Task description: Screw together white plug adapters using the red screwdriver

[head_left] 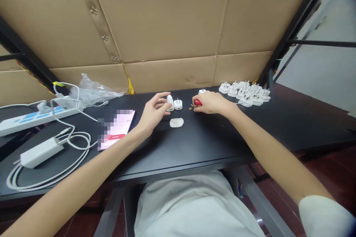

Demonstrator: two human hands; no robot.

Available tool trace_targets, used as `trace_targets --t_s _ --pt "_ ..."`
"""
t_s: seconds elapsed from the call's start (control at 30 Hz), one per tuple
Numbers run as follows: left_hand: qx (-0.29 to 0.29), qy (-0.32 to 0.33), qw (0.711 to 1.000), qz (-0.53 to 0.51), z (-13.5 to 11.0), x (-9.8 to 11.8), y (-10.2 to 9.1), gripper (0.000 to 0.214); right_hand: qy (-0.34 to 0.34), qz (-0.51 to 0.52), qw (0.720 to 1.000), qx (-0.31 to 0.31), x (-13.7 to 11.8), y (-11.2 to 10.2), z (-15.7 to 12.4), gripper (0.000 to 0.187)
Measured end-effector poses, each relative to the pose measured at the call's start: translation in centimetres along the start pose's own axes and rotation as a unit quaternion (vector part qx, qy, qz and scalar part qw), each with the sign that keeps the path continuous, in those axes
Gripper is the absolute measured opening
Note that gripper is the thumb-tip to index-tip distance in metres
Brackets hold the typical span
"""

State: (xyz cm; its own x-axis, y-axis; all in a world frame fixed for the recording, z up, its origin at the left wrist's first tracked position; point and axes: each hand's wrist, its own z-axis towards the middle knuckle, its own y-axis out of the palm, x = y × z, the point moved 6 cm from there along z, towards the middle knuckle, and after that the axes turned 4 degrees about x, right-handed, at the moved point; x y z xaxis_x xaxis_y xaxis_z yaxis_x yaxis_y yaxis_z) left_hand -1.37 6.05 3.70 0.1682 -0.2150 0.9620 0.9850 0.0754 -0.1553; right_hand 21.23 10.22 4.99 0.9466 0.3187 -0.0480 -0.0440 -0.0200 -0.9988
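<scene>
In the head view, my left hand (154, 112) pinches a small white plug adapter (170, 102) between thumb and fingers, holding it at the table. Right beside it stands another white plug adapter (178, 104) with its pins up. My right hand (210, 102) is closed around the red handle of a screwdriver (197, 102), whose thin shaft seems to point right behind the wrist. Small brass-coloured pieces (190, 108) lie between my hands. Behind the right hand a white plug (202, 91) is partly hidden. Nearer to me lies a flat white rounded cover (176, 122).
A cluster of white plug pieces (247, 93) stands at the back right of the black table (180, 148). To the left are a phone (118, 129), a white power brick (41, 151) with coiled cable, a power strip (36, 118) and a clear plastic bag (93, 89). Cardboard (172, 22) walls the back.
</scene>
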Motion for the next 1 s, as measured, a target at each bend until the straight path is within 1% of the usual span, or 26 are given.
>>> trace_targets --t_s 0.1,0.17,0.23,0.3,0.4,0.53,0.6,0.7,0.77,0.87,0.93,1.0 --pt "0.011 0.025 0.997 0.069 0.5 0.3 -0.6 0.043 0.001 -0.001 1.0 -0.004 -0.3 0.2 -0.1 0.012" --pt "0.021 0.058 0.987 0.147 1.0 0.8 -1.4 0.036 -0.001 0.002 1.0 -0.003 -0.6 0.1 -0.2 0.012" --pt "0.003 0.089 0.97 0.224 1.3 1.3 -2.0 0.032 -0.003 0.006 1.0 0.007 -0.9 -0.1 -0.5 0.017" --pt "-0.019 0.098 0.957 0.271 1.7 1.6 -2.7 0.033 -0.006 0.009 1.0 0.019 -1.3 -0.5 -0.8 0.019" --pt "-0.058 0.08 0.949 0.299 2.3 1.3 -3.8 0.036 -0.039 0.037 0.998 0.03 -2.4 -0.8 -1.4 0.019" --pt "-0.124 0.063 0.938 0.319 2.8 0.5 -4.5 0.037 -0.091 0.091 0.991 0.027 -4.0 -0.7 -2.0 0.02" --pt "-0.134 0.063 0.931 0.332 3.1 0.3 -4.9 0.04 -0.1 0.092 0.99 0.03 -4.4 -0.5 -2.1 0.02" --pt "-0.114 0.078 0.919 0.37 3.3 0.4 -5.5 0.043 -0.115 0.095 0.989 0.019 -5.0 -0.1 -2.1 0.024" --pt "-0.114 0.077 0.907 0.399 3.2 0.4 -5.6 0.043 -0.125 0.098 0.987 0.006 -5.2 0.2 -2.1 0.028" --pt "-0.155 0.06 0.896 0.413 2.7 -0.1 -4.8 0.041 -0.134 0.109 0.985 -0.003 -5.5 0.4 -2.2 0.035" --pt "-0.184 0.06 0.895 0.403 2.3 -0.1 -4.1 0.041 -0.142 0.118 0.983 -0.011 -5.9 0.3 -2.5 0.034" --pt "-0.204 0.064 0.897 0.388 1.8 0.0 -3.4 0.043 -0.144 0.118 0.982 -0.022 -6.1 0.2 -2.7 0.027"
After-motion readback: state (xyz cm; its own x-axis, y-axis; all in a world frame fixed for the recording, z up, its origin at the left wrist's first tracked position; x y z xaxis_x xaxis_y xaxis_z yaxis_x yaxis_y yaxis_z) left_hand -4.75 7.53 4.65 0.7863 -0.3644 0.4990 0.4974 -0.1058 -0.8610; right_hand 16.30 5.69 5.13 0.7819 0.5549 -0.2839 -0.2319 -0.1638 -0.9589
